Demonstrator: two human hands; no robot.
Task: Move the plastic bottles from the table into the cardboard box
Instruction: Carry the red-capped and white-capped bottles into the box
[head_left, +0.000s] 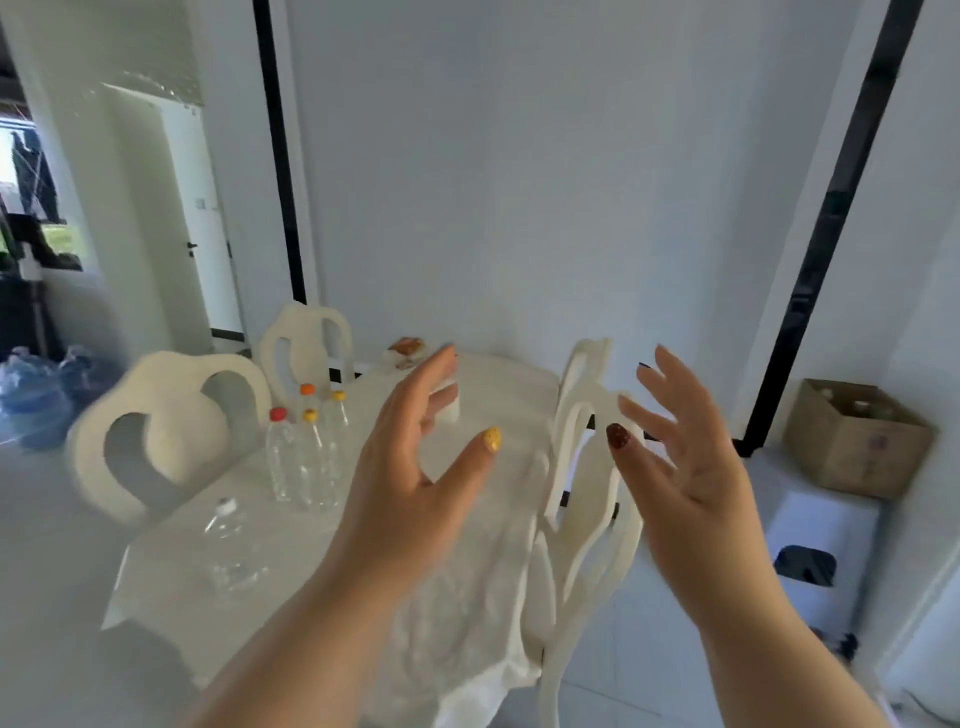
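Note:
Several clear plastic bottles (304, 457) with red, orange and yellow caps stand upright in a cluster on the left part of the white-clothed table (483, 561). Another clear bottle (228, 540) with a white cap lies on its side nearer the table's front left. The cardboard box (857, 441) sits open on a white stool at the far right, with bottles inside it. My left hand (415, 467) and my right hand (685, 452) are raised above the table, fingers spread, holding nothing.
White chairs stand around the table: two on the left (161, 441) and one on the right (582, 499). The white stool (815, 545) holds the box beside the wall. Blue bags (36, 395) lie on the floor at far left. A small object (408, 348) rests at the table's far edge.

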